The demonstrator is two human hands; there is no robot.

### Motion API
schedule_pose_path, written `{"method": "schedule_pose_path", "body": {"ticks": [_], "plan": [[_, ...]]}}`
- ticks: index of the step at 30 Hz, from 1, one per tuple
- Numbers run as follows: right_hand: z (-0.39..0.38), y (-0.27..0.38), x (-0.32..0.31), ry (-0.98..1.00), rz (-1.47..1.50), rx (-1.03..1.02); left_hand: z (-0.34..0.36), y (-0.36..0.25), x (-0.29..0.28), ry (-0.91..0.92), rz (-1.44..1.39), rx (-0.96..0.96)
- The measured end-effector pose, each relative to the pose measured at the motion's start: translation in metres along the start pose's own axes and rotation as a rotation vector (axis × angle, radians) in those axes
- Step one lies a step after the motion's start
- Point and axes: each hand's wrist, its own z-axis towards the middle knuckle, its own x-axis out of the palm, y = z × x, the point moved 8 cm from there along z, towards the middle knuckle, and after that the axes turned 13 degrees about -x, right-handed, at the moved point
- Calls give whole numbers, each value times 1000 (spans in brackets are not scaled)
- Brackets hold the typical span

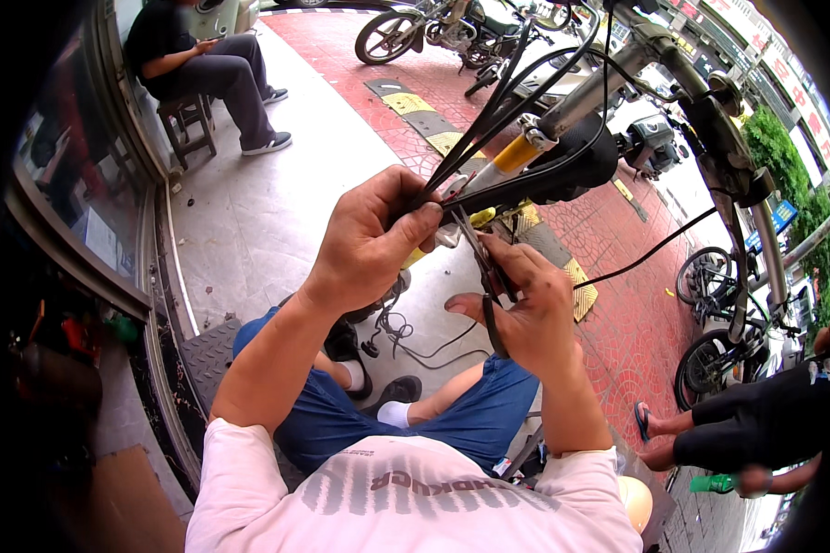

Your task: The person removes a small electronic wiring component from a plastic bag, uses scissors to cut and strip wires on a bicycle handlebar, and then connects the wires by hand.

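My left hand (373, 241) is closed, thumb and fingers pinching a bundle of black cables (450, 168) that runs down from the handlebar (678, 69). Close by on the right, my right hand (533, 309) grips a slim-jawed hand tool (475, 247) with grey metal jaws and black handles. Whether it is scissors or pliers I cannot tell. Its tips reach up to the cables beside my left thumb, and a bit of red wire (456, 187) shows there. Behind them slants the vehicle's silver and yellow tube (516, 154).
Loose black cable (406, 339) lies on the pale floor below my hands. A seated person (214, 69) is at the upper left, another person (747, 410) at the right edge. A glass door (88, 184) borders the left; a motorcycle (433, 32) and bicycles (715, 323) stand beyond.
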Motion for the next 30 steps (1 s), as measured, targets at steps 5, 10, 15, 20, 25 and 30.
{"method": "schedule_pose_path", "body": {"ticks": [5,10,15,20,25,30], "plan": [[9,4,0,-43,-30,-54,1,3,3,28,-20,0],[12,3,2,-40,-28,-79,1,2,5,49,0,26],[13,2,3,-46,-7,-78,1,1,6,62,11,29],[15,4,3,-54,-5,-84,0,0,5,50,25,35],[14,2,5,-82,18,-101,-1,-1,5,51,13,22],[11,-6,7,-79,34,-64,-2,0,7,8,-7,8]]}}
